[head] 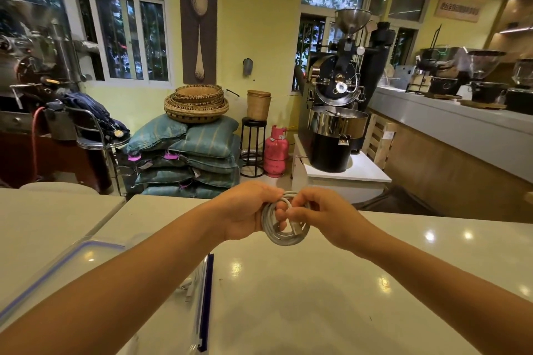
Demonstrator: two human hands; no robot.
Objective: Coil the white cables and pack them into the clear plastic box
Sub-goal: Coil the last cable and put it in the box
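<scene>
Closest to me are the person's two bare forearms, reaching out over the glossy white counter point(331, 282). Under the left forearm, at the lower left, sits the clear plastic box point(49, 272) with its blue-lined rim; a dark blue strip point(205, 297) runs along its right side. Something white shows dimly through the plastic just left of that strip, though I cannot tell what it is. Further out, the hands meet above the far edge of the counter. The left hand point(245, 210) is clenched round the white cable point(284, 235), which is wound into a small round coil of several loops, with the fingers threaded through its middle. The right hand point(320, 216) pinches the same cable at the top right of the coil, thumb and fingertips closed on it, and a short plug end hangs just below those fingers. So the cable is up in both hands — well apart from the box, not in it. Beyond the counter stand a stack of blue-green sacks point(187, 158) topped with woven baskets point(196, 104), a pink gas cylinder point(276, 150) and a black coffee roaster point(337, 112) on a white plinth.
</scene>
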